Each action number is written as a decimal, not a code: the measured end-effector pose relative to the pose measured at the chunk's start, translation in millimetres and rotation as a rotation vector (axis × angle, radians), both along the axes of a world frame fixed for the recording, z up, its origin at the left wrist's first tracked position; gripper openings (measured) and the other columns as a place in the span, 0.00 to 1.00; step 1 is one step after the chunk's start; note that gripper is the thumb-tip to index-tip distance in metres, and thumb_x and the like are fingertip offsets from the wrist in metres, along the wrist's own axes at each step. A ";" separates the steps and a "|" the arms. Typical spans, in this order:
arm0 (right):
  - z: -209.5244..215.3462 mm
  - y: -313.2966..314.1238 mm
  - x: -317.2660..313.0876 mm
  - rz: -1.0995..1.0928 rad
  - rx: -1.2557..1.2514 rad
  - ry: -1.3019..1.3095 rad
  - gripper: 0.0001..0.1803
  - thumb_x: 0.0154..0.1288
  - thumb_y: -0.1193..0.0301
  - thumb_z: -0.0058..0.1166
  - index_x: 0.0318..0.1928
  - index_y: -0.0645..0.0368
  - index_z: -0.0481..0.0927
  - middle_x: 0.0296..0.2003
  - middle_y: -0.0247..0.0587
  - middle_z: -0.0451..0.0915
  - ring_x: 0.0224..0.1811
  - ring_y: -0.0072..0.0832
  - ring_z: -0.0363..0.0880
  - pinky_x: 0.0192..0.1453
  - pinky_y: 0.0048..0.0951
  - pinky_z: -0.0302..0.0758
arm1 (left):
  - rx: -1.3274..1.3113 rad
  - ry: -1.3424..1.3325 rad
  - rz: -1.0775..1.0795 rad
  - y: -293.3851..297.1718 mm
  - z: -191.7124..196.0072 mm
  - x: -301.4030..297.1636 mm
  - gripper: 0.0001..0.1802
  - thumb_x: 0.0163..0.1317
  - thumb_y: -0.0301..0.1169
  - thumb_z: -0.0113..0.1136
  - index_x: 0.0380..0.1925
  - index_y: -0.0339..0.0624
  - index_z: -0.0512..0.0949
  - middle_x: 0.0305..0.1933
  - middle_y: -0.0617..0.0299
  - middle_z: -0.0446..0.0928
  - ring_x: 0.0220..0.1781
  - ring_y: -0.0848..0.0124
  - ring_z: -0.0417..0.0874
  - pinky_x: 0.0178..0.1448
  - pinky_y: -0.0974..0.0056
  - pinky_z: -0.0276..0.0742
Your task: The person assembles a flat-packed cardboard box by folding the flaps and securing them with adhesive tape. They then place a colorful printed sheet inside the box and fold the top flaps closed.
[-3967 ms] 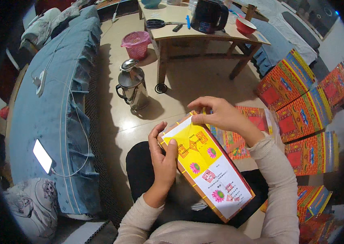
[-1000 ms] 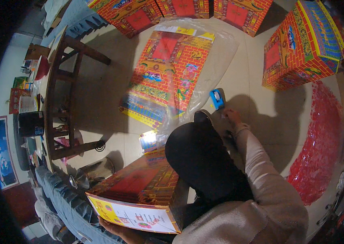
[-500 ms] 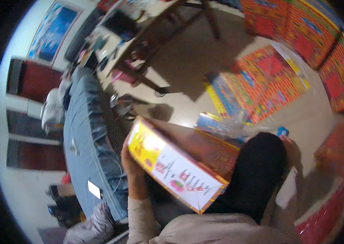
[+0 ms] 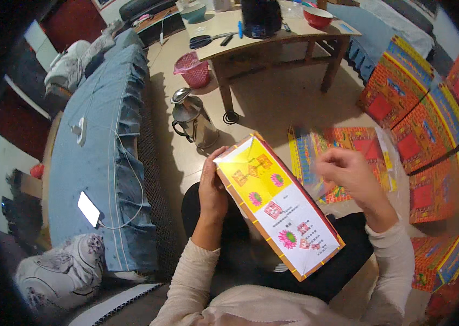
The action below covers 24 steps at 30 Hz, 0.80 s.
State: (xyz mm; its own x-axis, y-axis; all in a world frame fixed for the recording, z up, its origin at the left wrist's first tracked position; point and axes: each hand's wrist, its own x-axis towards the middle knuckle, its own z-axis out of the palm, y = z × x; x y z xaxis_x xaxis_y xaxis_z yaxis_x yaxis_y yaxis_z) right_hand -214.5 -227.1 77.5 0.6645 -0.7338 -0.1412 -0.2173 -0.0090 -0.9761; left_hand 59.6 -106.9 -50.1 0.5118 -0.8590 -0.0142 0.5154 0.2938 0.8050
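Observation:
My left hand (image 4: 213, 187) is closed on the upper left side of a long cardboard box (image 4: 281, 209), which leans at a slant over my lap. The box's face is yellow above and white below, with pink flowers and red print; its edges are orange. My right hand (image 4: 346, 171) hangs in the air to the right of the box, apart from it. Its fingers are curled together and slightly smeared; whether something small is between them, I cannot make out. Beyond that hand, a flat orange-and-blue printed package (image 4: 362, 138) in clear plastic lies on the floor.
Several more printed orange packages (image 4: 430, 133) stand along the right. A steel thermos jug (image 4: 194, 122) and a pink basket (image 4: 192, 70) are on the floor ahead, by a wooden table (image 4: 294, 41). On the left is a blue-covered couch (image 4: 99, 157) with a white phone (image 4: 89, 209) and cable.
The view has swung, bringing the table and thermos jug ahead. The box now leans more upright, still in my left hand. My right hand has risen from low at the right to beside the box.

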 end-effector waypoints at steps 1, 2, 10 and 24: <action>4.7 1.6 26.6 0.051 -0.049 0.039 0.11 0.70 0.66 0.64 0.40 0.63 0.84 0.31 0.29 0.82 0.31 0.13 0.76 0.36 0.20 0.73 | -0.029 0.021 -0.003 -0.9 0.3 -0.6 0.28 0.82 0.47 0.40 0.66 0.36 0.71 0.65 0.49 0.78 0.67 0.62 0.78 0.73 0.60 0.69; 7.6 2.8 50.7 0.099 -0.099 0.078 0.14 0.69 0.64 0.66 0.39 0.65 0.85 0.29 0.30 0.83 0.31 0.14 0.77 0.36 0.22 0.74 | -0.051 0.008 -0.007 -1.6 0.5 0.4 0.28 0.82 0.47 0.40 0.66 0.35 0.71 0.63 0.49 0.79 0.66 0.63 0.78 0.74 0.60 0.67; -0.5 -5.9 154.7 0.238 -0.097 0.255 0.15 0.68 0.62 0.67 0.35 0.63 0.86 0.28 0.33 0.83 0.29 0.16 0.77 0.33 0.24 0.74 | -0.052 0.057 -0.052 5.1 14.9 2.7 0.30 0.83 0.47 0.34 0.67 0.33 0.70 0.65 0.47 0.77 0.68 0.60 0.76 0.77 0.57 0.64; -18.8 -6.4 174.1 0.249 -0.140 0.420 0.17 0.66 0.59 0.67 0.34 0.63 0.86 0.27 0.35 0.85 0.29 0.19 0.79 0.33 0.28 0.76 | -0.046 0.047 -0.025 2.9 2.1 5.8 0.30 0.83 0.50 0.36 0.61 0.34 0.75 0.69 0.52 0.70 0.70 0.64 0.73 0.76 0.61 0.64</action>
State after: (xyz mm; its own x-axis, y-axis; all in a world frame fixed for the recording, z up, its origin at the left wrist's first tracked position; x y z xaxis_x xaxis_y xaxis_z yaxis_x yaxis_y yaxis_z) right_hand -40.3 -233.4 58.7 0.7286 -0.5915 -0.3453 -0.5654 -0.2348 -0.7907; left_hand 65.5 -104.0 -48.1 0.4895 -0.8720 0.0020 0.5599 0.3161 0.7659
